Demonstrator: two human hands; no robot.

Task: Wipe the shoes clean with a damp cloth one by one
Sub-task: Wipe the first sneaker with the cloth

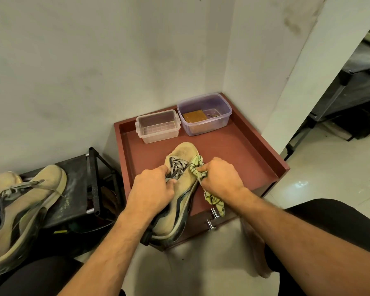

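A tan suede shoe (181, 190) with grey laces lies on the red-brown cabinet top (233, 159), toe pointing away and heel past the front edge. My left hand (153, 189) grips it at the laces and tongue. My right hand (219, 177) holds a yellow-green patterned cloth (198, 167) bunched against the shoe's right side, and the cloth's tail hangs down past the cabinet's front edge. The second tan shoe (24, 208) rests on a black rack at the left.
Two plastic boxes stand at the back of the cabinet top: a clear one (158, 126) and a purple-tinted one (204, 113) holding something brown. The black shoe rack (81, 184) is at the left, walls behind, and my knees at both lower corners.
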